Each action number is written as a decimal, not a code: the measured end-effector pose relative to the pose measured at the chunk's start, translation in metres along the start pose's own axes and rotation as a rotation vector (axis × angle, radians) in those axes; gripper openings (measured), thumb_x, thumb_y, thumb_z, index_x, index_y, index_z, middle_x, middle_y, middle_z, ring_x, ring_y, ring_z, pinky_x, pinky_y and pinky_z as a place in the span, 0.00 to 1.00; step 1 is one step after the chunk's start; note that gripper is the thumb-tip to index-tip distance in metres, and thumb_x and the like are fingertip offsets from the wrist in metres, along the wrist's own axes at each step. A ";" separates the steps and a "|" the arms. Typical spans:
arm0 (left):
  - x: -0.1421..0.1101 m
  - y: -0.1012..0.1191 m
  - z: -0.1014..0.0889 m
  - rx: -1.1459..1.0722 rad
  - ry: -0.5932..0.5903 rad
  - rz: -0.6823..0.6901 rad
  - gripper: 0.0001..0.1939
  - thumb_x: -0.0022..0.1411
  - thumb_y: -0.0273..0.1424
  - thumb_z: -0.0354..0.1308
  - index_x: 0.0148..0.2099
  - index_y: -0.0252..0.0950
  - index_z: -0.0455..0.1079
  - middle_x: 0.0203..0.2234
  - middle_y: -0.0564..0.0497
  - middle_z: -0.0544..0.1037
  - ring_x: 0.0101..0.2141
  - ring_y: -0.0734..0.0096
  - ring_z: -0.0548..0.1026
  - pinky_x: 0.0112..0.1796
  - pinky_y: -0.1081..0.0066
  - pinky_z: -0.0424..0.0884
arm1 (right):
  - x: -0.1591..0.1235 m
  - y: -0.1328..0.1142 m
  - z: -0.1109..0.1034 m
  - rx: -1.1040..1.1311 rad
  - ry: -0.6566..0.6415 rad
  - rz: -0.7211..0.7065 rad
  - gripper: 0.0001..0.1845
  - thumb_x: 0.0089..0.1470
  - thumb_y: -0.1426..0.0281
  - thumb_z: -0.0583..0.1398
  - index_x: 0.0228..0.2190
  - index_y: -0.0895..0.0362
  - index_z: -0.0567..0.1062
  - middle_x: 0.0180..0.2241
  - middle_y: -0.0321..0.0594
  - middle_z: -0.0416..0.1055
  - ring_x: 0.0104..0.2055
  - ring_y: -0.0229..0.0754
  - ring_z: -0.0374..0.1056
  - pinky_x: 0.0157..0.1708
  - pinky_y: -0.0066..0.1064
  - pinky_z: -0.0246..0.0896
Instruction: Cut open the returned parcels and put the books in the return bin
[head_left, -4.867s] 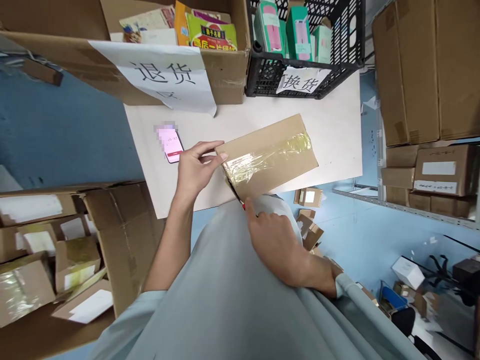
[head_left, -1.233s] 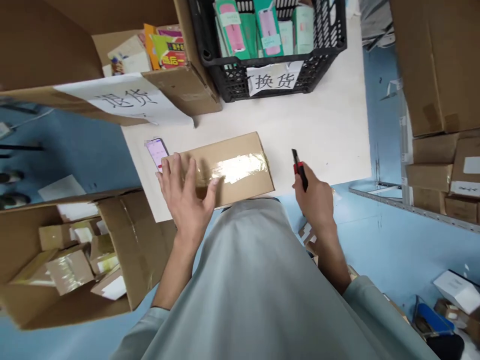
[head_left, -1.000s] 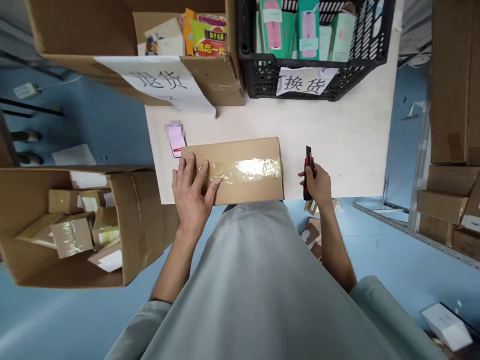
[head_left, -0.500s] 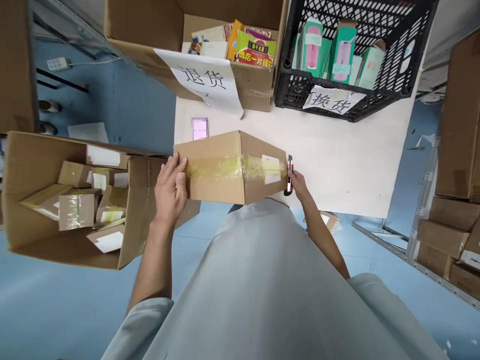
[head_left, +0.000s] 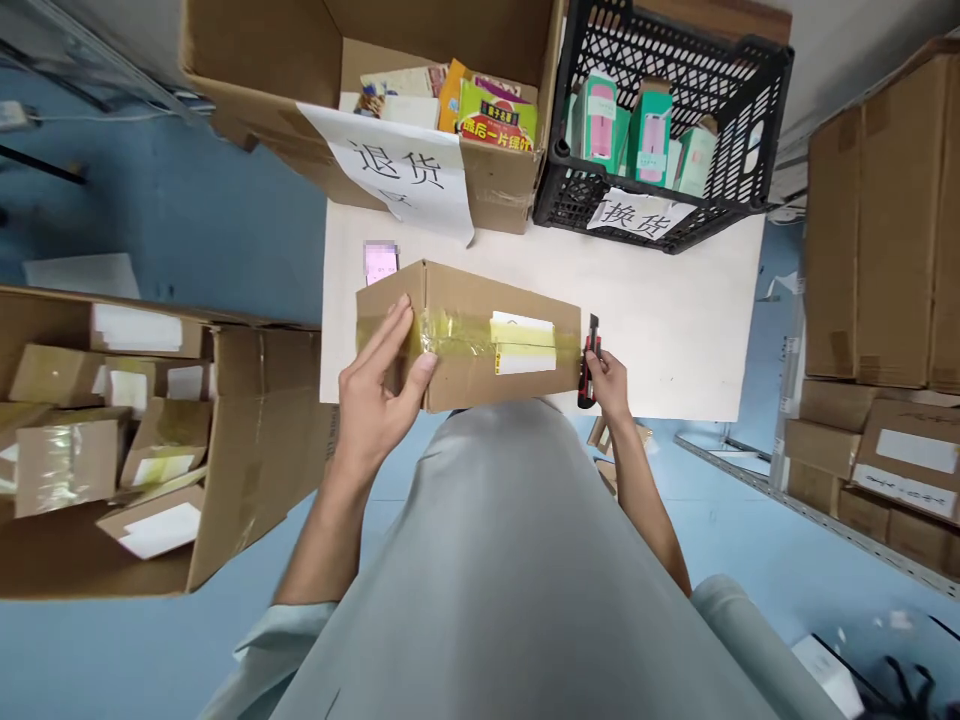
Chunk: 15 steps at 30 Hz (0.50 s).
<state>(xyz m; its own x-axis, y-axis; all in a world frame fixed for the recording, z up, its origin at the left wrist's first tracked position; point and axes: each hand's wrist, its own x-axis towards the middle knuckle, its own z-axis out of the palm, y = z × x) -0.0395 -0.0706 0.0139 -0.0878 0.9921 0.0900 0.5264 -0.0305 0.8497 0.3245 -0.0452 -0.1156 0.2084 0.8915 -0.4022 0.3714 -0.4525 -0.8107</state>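
A taped cardboard box point(head_left: 465, 388) stands in front of me at the table's near edge, one vertical corner toward me. Yellowish clear tape runs round its middle, and a white and yellow label point(head_left: 523, 345) sits on its right-hand face. My left hand point(head_left: 382, 395) lies against the left part with fingers stretched out and thumb spread across the corner. Closed round a red and black utility knife point(head_left: 589, 375), my right hand point(head_left: 611, 382) is at the box's right end. Whether its fingers touch the cardboard, I cannot tell.
A large carton point(head_left: 247, 100) with colourful packets and a black plastic crate point(head_left: 664, 235) with green boxes stand along the table's back. A phone-like pink screen point(head_left: 381, 262) lies behind the box. At left is an open carton point(head_left: 255, 450) of small parcels; stacked cartons point(head_left: 874, 240) are at right.
The box has turned, so its labelled face shows wider and its near corner sits further left. My left hand has moved right onto that corner. The knife stays in my right hand.
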 end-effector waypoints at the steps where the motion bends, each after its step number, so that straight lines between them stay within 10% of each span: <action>1: 0.001 -0.006 0.002 -0.051 -0.013 -0.032 0.32 0.78 0.51 0.63 0.78 0.52 0.70 0.76 0.50 0.71 0.76 0.49 0.67 0.78 0.44 0.61 | -0.007 -0.004 -0.012 -0.031 0.039 -0.004 0.32 0.61 0.35 0.59 0.35 0.52 0.74 0.26 0.29 0.63 0.29 0.40 0.59 0.30 0.32 0.56; 7: 0.006 -0.046 0.041 -0.423 -0.123 -0.226 0.40 0.72 0.58 0.68 0.77 0.46 0.72 0.78 0.46 0.68 0.78 0.45 0.63 0.77 0.46 0.63 | -0.029 -0.032 -0.066 -0.345 0.261 -0.091 0.33 0.67 0.40 0.55 0.43 0.56 0.80 0.32 0.40 0.77 0.34 0.46 0.67 0.36 0.35 0.62; 15: 0.011 -0.088 0.064 -0.568 -0.200 -0.341 0.42 0.65 0.58 0.73 0.74 0.45 0.75 0.76 0.46 0.70 0.75 0.45 0.69 0.74 0.45 0.69 | -0.035 -0.057 -0.067 -0.634 0.250 -0.058 0.33 0.72 0.44 0.51 0.48 0.58 0.81 0.37 0.50 0.82 0.37 0.53 0.73 0.41 0.39 0.64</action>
<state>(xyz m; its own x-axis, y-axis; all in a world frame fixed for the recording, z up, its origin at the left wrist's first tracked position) -0.0328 -0.0496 -0.0933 0.0169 0.9594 -0.2815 -0.0322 0.2820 0.9589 0.3563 -0.0515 -0.0269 0.3466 0.9178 -0.1937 0.8307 -0.3962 -0.3910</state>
